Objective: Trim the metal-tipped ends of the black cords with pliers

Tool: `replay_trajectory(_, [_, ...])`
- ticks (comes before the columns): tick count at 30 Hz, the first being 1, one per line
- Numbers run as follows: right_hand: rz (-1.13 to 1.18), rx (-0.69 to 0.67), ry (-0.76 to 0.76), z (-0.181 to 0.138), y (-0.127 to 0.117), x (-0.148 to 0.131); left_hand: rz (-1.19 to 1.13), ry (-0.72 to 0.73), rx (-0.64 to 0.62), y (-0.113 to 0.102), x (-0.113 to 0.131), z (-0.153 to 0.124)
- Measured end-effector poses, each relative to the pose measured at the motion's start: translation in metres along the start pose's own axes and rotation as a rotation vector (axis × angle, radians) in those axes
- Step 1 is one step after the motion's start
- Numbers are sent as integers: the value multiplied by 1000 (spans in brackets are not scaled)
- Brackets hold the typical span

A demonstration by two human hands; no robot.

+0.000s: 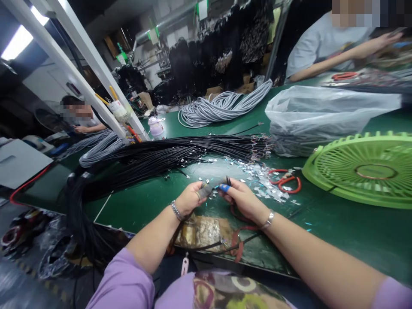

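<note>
My left hand point(190, 198) is closed, fingers pinching the end of a black cable; a grey wrap covers one finger. Thin coloured wires point(216, 187) show between the two hands, small and partly hidden by fingers. My right hand point(240, 196) is closed too, with blue tape round the thumb. From its top pokes the dark pointed tip point(228, 180) of a hand tool, and a reddish loop shows below the palm; the tool's kind is mostly hidden. Both hands meet just above the green tabletop point(180, 195), near its front edge.
A thick bundle of black cables point(161, 159) lies beyond my hands. White and blue scraps point(260, 180), red-handled scissors point(288, 182) and a green fan point(360, 169) are at the right. Behind stand a plastic bag point(309, 116), grey cable coil point(222, 111) and two people.
</note>
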State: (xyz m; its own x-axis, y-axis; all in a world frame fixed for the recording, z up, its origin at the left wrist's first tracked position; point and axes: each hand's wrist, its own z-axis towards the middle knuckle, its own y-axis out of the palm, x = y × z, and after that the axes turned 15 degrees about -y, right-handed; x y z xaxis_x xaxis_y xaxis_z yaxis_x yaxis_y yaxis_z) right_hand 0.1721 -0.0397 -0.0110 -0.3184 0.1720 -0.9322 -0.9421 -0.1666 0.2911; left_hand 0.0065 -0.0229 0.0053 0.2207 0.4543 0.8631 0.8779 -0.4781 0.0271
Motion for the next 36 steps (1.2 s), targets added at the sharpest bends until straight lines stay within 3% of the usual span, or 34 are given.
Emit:
replay_trajectory(9, [168,7,40,0,-2,8,134,208,109,-5,-10,8])
replay_trajectory(23, [446,0,252,0,-2,9,226,250,87,-6,-9,8])
replay_trajectory(29, [257,-3,219,1,-3,7,375,305,131,-6,-7,7])
replay_trajectory(33, [-29,-52,122,2,-5,7,559,296,213,-10,-10,8])
replay_trajectory(36, [-270,-48,-3,4,-9,11,523,259,208,-11,-10,10])
